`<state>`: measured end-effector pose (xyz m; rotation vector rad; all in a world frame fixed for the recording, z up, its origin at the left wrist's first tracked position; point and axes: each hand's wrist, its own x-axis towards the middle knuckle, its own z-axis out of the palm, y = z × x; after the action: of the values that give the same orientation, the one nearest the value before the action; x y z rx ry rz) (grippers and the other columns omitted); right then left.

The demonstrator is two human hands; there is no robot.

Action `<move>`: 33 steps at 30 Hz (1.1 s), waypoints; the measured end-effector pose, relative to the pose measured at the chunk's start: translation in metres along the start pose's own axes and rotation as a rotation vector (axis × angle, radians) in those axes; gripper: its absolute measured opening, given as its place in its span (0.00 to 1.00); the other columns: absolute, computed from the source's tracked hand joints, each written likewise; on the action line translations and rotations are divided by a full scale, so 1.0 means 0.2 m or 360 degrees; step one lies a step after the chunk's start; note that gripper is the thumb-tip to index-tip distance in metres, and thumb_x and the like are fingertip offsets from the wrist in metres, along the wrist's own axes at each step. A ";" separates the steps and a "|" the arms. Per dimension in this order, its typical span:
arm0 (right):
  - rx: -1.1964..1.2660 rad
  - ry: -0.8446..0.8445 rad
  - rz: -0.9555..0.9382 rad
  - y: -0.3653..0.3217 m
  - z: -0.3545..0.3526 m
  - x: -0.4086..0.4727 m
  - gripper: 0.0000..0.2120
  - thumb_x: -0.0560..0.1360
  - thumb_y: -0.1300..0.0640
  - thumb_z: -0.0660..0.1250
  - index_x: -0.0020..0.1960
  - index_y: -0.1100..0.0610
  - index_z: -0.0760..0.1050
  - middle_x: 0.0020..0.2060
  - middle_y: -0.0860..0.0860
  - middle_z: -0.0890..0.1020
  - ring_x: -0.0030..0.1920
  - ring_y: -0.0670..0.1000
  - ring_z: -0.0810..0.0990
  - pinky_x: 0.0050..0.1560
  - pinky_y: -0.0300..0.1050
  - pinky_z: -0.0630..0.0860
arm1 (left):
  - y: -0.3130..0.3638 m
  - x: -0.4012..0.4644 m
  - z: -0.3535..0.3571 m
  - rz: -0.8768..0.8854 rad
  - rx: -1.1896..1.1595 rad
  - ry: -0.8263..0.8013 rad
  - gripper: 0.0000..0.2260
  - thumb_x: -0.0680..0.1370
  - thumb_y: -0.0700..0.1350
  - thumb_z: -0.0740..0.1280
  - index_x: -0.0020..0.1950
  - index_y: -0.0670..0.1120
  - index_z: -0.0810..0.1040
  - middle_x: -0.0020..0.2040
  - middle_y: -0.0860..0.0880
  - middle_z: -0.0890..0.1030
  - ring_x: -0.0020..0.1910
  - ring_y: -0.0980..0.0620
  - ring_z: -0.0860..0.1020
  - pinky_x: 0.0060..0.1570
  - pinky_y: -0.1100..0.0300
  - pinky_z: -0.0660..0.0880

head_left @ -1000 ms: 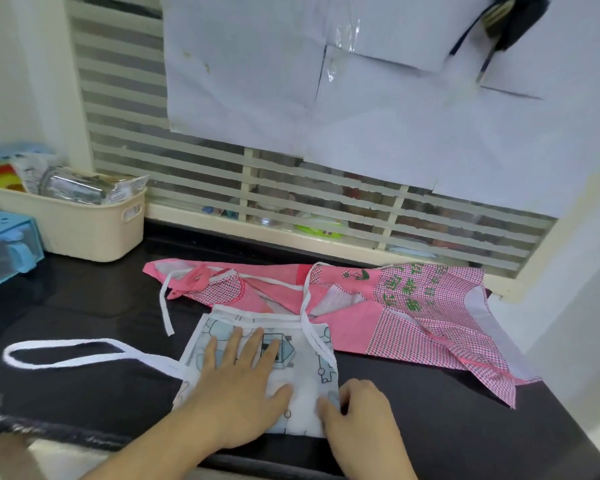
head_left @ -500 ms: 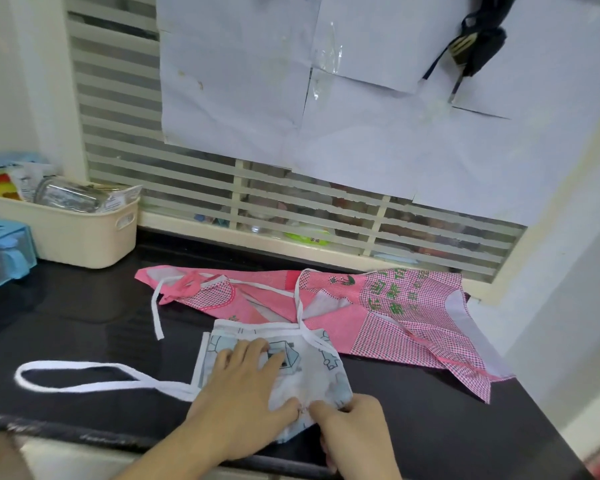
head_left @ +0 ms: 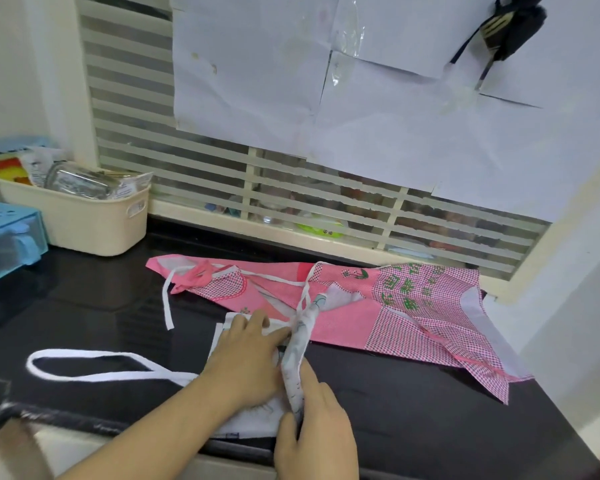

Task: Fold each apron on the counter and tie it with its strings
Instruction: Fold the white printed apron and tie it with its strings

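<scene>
Your white apron [head_left: 300, 344] lies folded at the near edge of the black counter [head_left: 413, 393], its right side lifted into an upright ridge that runs away from you. Your left hand [head_left: 246, 362] lies flat on the folded part, palm down, fingers straight and close together, pointing toward the ridge and pressing the cloth onto the counter. Your right hand [head_left: 317, 434] comes in from below with the wrist low; its thumb and fingers pinch the near end of the raised fold, holding it on edge against your left fingertips. A white string loop [head_left: 94, 367] trails from the apron to the left across the counter, and thinner strings rise from the far end of the ridge. Just behind, the pink apron [head_left: 388, 306] lies spread out, touching the white one's far end. Farther left stand a cream basket [head_left: 84, 223] and a blue box [head_left: 9, 240], under the slatted window [head_left: 291, 188].
</scene>
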<state>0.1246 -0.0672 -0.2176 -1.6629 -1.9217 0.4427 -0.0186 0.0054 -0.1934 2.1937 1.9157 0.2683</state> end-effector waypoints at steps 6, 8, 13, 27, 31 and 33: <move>-0.0235 0.0223 -0.0316 0.04 0.06 -0.02 0.42 0.63 0.56 0.57 0.77 0.36 0.69 0.44 0.45 0.71 0.32 0.49 0.71 0.30 0.40 0.75 | -0.14 0.05 0.02 -0.0115 -0.0817 0.0166 0.17 0.80 0.47 0.70 0.60 0.66 0.68 0.62 0.57 0.69 0.54 0.57 0.71 0.51 0.63 0.70; -0.0273 0.0184 -0.0352 0.03 0.06 -0.04 0.45 0.62 0.59 0.60 0.77 0.35 0.68 0.51 0.46 0.76 0.37 0.50 0.74 0.35 0.42 0.77 | -0.17 0.08 0.00 -0.0299 -0.1277 0.0281 0.06 0.82 0.47 0.68 0.52 0.60 0.78 0.61 0.50 0.74 0.51 0.57 0.75 0.49 0.63 0.71; -0.0374 0.0186 -0.0509 0.01 0.08 -0.01 0.35 0.65 0.59 0.55 0.68 0.45 0.81 0.66 0.53 0.82 0.57 0.57 0.86 0.48 0.46 0.80 | -0.23 0.06 -0.06 -0.0473 -0.2095 0.0134 0.17 0.83 0.48 0.67 0.38 0.48 0.90 0.40 0.49 0.88 0.52 0.46 0.86 0.45 0.58 0.78; -0.0395 0.0078 -0.0858 0.05 0.16 0.03 0.32 0.66 0.61 0.52 0.61 0.48 0.86 0.61 0.44 0.85 0.63 0.48 0.84 0.55 0.40 0.83 | -0.21 0.03 0.04 -0.0398 -0.1407 0.0629 0.07 0.81 0.40 0.70 0.54 0.52 0.80 0.47 0.53 0.83 0.47 0.54 0.82 0.43 0.61 0.78; -0.0581 -0.0033 -0.0922 0.04 0.17 0.06 0.28 0.70 0.62 0.55 0.63 0.52 0.85 0.61 0.49 0.86 0.61 0.49 0.85 0.56 0.43 0.83 | -0.20 0.04 0.04 -0.0465 -0.1432 0.0659 0.19 0.80 0.38 0.72 0.68 0.53 0.75 0.57 0.55 0.79 0.56 0.56 0.79 0.55 0.61 0.76; -0.0684 -0.0047 -0.0951 0.04 0.17 0.06 0.27 0.72 0.61 0.56 0.65 0.54 0.84 0.63 0.51 0.85 0.63 0.50 0.84 0.59 0.44 0.82 | -0.19 0.03 0.04 -0.0476 -0.1266 0.0742 0.25 0.78 0.37 0.73 0.73 0.50 0.71 0.65 0.53 0.73 0.65 0.51 0.74 0.66 0.56 0.71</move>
<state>0.1099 -0.0498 -0.2470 -1.2089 -2.5261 -0.1950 -0.0512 0.0167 -0.2107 1.3747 1.8335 1.3112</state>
